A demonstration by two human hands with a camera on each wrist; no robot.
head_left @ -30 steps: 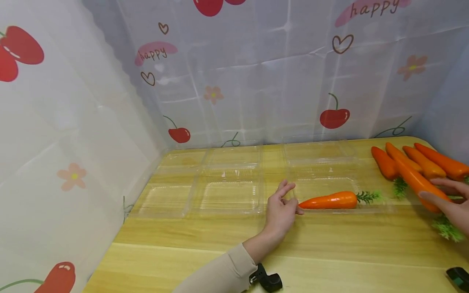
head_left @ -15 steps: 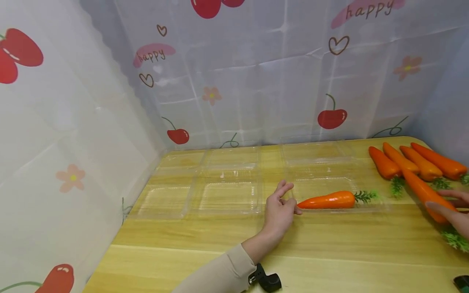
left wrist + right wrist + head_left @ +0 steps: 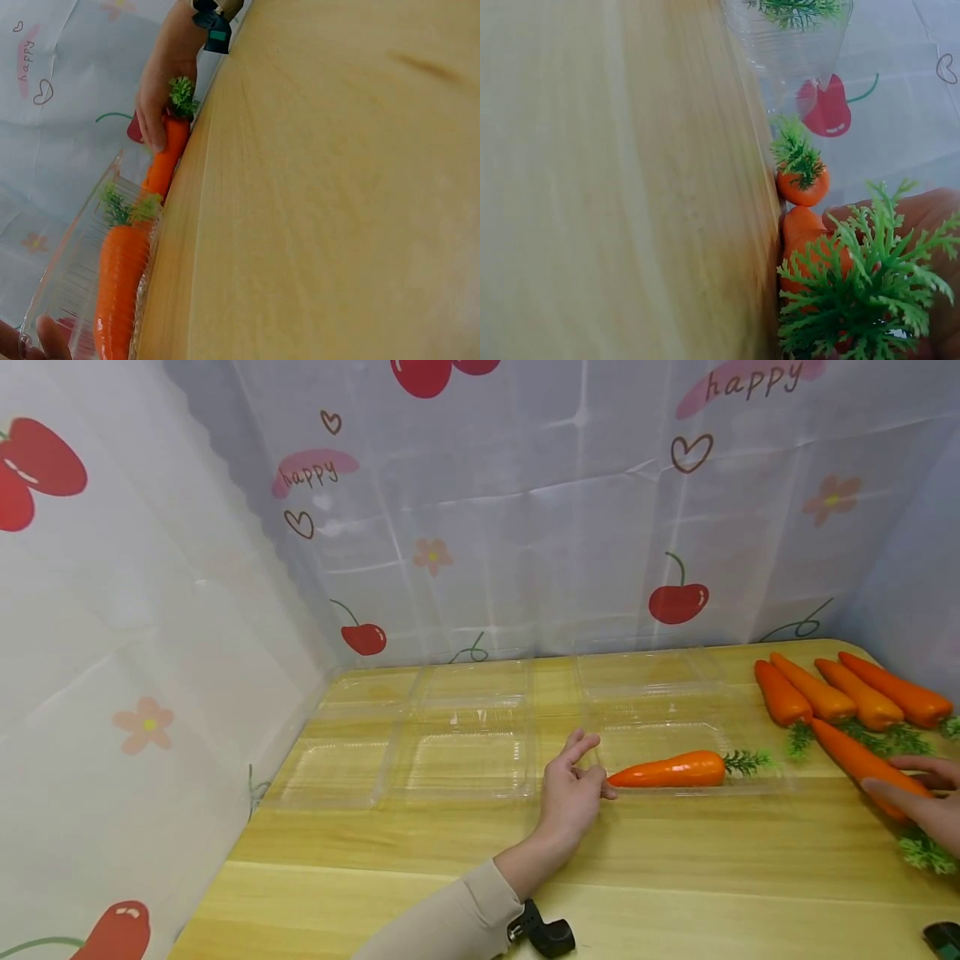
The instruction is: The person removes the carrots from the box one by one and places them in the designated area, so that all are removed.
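My right hand (image 3: 926,793) holds a toy carrot (image 3: 862,764) with green leaves near the right edge of the table; its tip lies beside the row of other carrots. In the right wrist view its leaves (image 3: 870,285) hide much of that hand. My left hand (image 3: 573,789) pinches the near left corner of a clear plastic box (image 3: 652,739) whose lid stands folded back. Inside this box another carrot (image 3: 667,771) lies along the near side, leaves to the right. In the left wrist view only fingertips (image 3: 52,337) show at the box wall.
Several toy carrots (image 3: 870,693) lie side by side at the table's back right. Two more open clear boxes, a middle box (image 3: 468,760) and a left box (image 3: 337,768), stand to the left. A printed curtain (image 3: 525,527) closes off the back.
The right hand has brought its carrot down and toward the near side, off the other carrots. My left hand and the boxed carrot stay in place; the view has shifted slightly.
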